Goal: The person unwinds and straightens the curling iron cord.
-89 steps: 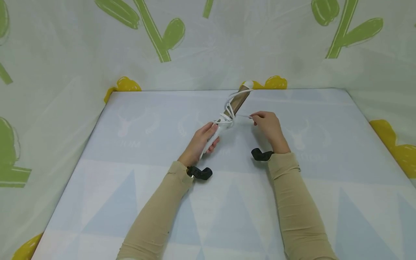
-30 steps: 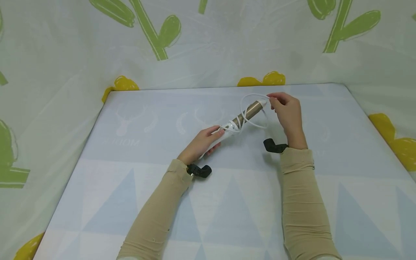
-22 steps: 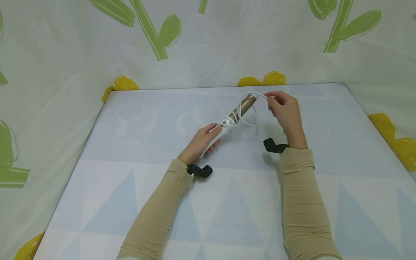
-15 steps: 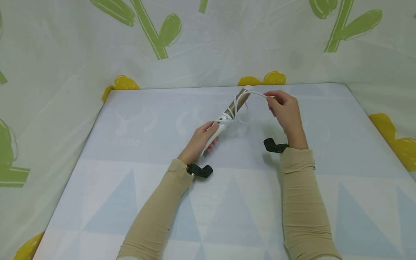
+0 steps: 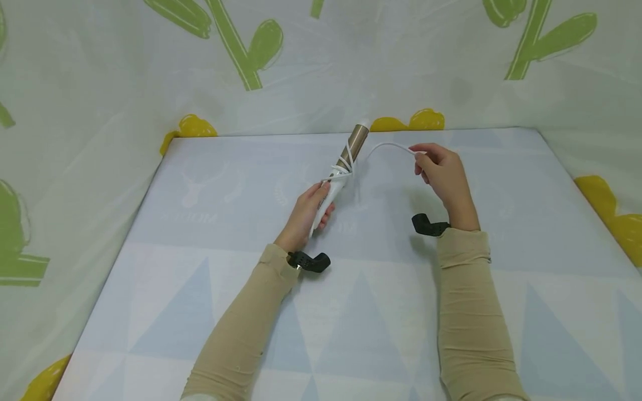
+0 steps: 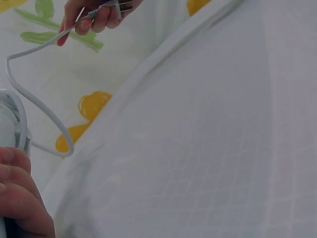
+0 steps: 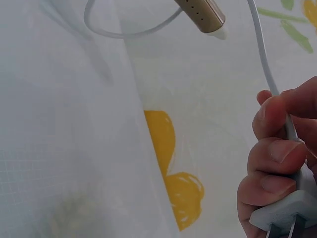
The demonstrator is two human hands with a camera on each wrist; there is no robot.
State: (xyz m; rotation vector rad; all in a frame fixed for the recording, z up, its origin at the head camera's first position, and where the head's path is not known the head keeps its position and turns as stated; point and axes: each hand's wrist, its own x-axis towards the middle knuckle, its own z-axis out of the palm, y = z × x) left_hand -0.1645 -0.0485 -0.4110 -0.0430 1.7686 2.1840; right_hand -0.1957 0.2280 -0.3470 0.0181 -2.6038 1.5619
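Observation:
A curling iron (image 5: 357, 139) with a gold barrel and white handle is held by the handle in my left hand (image 5: 303, 214), tilted up and away over the table. Its white cord (image 5: 388, 143) winds around the lower barrel, and a loose length arcs across to my right hand (image 5: 443, 170). There my thumb and fingers pinch the cord near its end. In the right wrist view the white plug (image 7: 287, 210) pokes out below my curled fingers, prongs showing. The left wrist view shows the slack cord hanging in a bend between both hands.
The table (image 5: 241, 312) has a pale cover with blue triangles and faint printed marks. A light cloth wall (image 5: 351, 67) with green and yellow plant shapes rises behind its far edge. Black wrist cameras (image 5: 312, 262) sit at both cuffs.
My right hand has moved right and outward with the cord end. The curling iron swung right, then back left and more upright; the loop over its barrel tip has come off, leaving more loose cord.

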